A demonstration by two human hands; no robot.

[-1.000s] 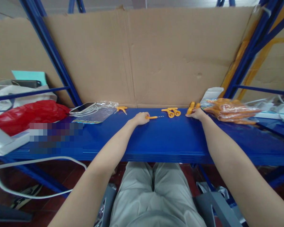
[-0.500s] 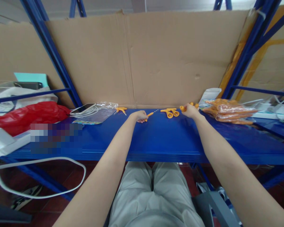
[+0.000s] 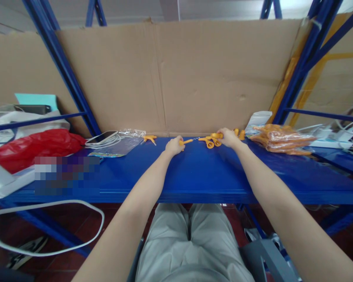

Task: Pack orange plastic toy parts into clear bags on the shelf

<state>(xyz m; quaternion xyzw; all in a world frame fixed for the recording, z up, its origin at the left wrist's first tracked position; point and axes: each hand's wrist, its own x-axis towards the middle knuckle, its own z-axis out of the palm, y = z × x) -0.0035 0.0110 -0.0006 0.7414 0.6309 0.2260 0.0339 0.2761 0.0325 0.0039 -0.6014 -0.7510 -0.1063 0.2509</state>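
My left hand (image 3: pixel 174 146) is closed around an orange corkscrew (image 3: pixel 188 141), whose metal spiral points right. My right hand (image 3: pixel 227 138) grips an orange plastic piece (image 3: pixel 217 135) with a rounded end, held just above two orange pieces with cup-shaped ends (image 3: pixel 210 144) on the blue shelf. The spiral's tip is close to these pieces; whether it touches one I cannot tell. Beyond my right wrist stand orange plastic parts (image 3: pixel 241 135). Left of my left hand lie orange corkscrews (image 3: pixel 150 138) with their spirals showing.
Bagged orange parts (image 3: pixel 282 138) lie on the right of the blue shelf (image 3: pixel 191 176). At left are a clear plastic bag (image 3: pixel 123 145), a coiled white cable (image 3: pixel 106 140) and a red bag (image 3: pixel 47 145). A cardboard sheet (image 3: pixel 211 78) closes the back between blue posts.
My right hand has moved left from the orange parts at right, carrying an orange piece toward the corkscrew. My left hand has shifted slightly, still holding the corkscrew. The view has tilted a little.
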